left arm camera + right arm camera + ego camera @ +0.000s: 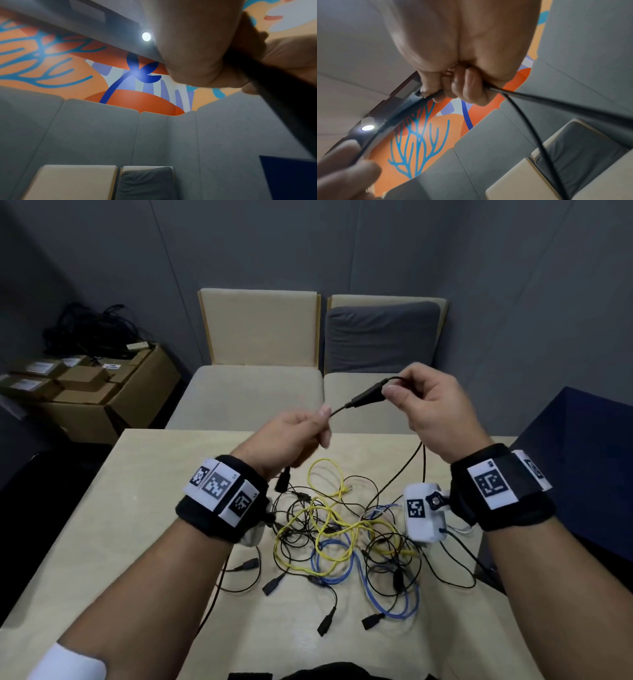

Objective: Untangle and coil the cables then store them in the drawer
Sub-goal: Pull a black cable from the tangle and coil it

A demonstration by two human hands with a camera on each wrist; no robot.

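Note:
Both hands are raised above the table with one thin black cable [363,398] stretched between them. My left hand [301,429] pinches the cable near its thumb, and a black plug [283,478] dangles below that wrist. My right hand [428,402] pinches the cable beside its thicker inline piece, curled fingers [467,86] closed round it, and two strands [532,129] drop from the fist toward the pile. On the table lies a tangle [346,539] of black, yellow and blue cables. No drawer is in view.
The light wooden table [144,529] bears the pile in its middle. Two cream chairs [253,392] stand behind it, one with a grey cushion [380,337]. Cardboard boxes [99,392] with black cables sit on the floor at left. A dark blue block [582,467] stands at right.

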